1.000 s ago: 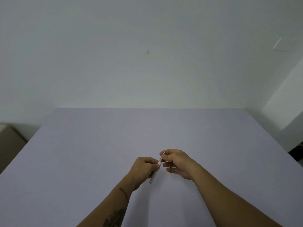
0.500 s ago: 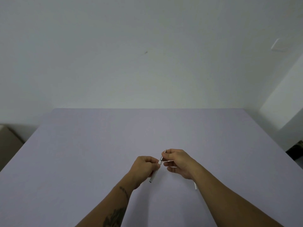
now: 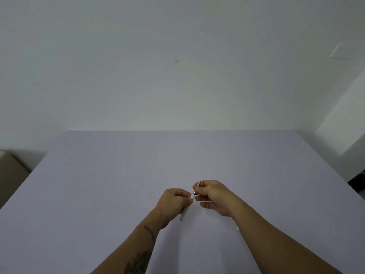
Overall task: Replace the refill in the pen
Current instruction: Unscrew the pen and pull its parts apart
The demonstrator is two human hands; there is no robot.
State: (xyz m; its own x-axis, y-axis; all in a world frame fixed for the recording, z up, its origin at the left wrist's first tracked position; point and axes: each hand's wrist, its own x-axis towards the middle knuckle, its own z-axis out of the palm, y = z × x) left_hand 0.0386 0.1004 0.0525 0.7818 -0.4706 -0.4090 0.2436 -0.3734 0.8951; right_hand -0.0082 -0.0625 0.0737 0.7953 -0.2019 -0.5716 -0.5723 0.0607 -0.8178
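Both hands meet over the near middle of the desk [image 3: 118,184], and the pen [image 3: 186,209] is held between them, above the surface rather than lying on it. The left hand [image 3: 171,202] is closed around the white barrel, whose dark lower end sticks out below the fist toward the person. The right hand [image 3: 212,194] is pinched with thumb and forefinger on the thin metal front end, where a slim tip [image 3: 198,183] pokes out past the fingers, away from the person. Whether that tip belongs to the refill or to the nose cone is too small to tell.

This looks like the step of working the front section loose from the barrel, or drawing the refill out of it. To do it well, the left hand should hold the barrel steady and not squeeze so hard that it bends. The right hand should twist or pull straight along the pen's axis, not sideways, since a thin refill kinks easily. Small parts such as a spring could drop, so keeping the work low over the desk makes sense.

A small white thing [image 3: 238,228] shows on the desk just beside the right forearm; it may be the spare refill, but it is mostly hidden.
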